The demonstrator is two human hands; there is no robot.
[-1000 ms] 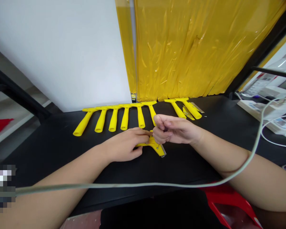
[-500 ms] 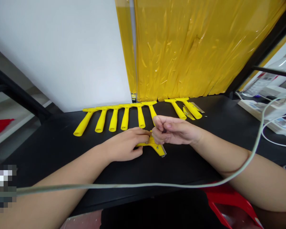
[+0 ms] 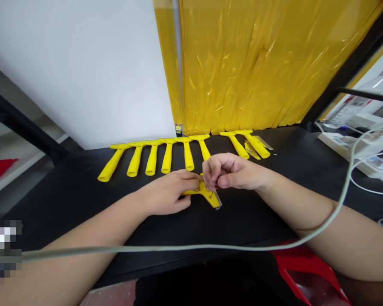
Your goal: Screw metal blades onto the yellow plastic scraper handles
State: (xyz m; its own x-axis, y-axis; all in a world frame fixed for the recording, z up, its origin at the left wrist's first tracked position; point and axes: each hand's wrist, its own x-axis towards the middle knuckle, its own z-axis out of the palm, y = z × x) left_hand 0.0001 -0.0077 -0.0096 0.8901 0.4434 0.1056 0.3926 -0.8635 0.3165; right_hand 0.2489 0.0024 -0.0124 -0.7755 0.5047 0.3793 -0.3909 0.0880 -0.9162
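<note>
A yellow scraper (image 3: 210, 198) lies on the black tabletop, its wide head turned to the right with a metal blade along its edge. My left hand (image 3: 170, 191) is closed on its handle and presses it to the table. Over the scraper's head, my right hand (image 3: 231, 172) has its fingers curled and pinched with the thumb near the blade. Whatever the right fingertips hold, if anything, is hidden. Behind both hands stretches a row of several more yellow scrapers (image 3: 151, 160), heads toward the wall, handles toward me.
A pale cable (image 3: 191, 247) crosses low in front of my forearms and rises on the right. White power strips (image 3: 354, 155) and a plastic bottle (image 3: 351, 106) sit at the right. Beside two scrapers lies a loose yellow piece (image 3: 251, 151). A yellow film-covered panel (image 3: 242, 72) stands behind.
My right hand has turned slightly and its fingers have shifted down and left over the scraper's head. My left hand and the scraper stay nearly in place.
</note>
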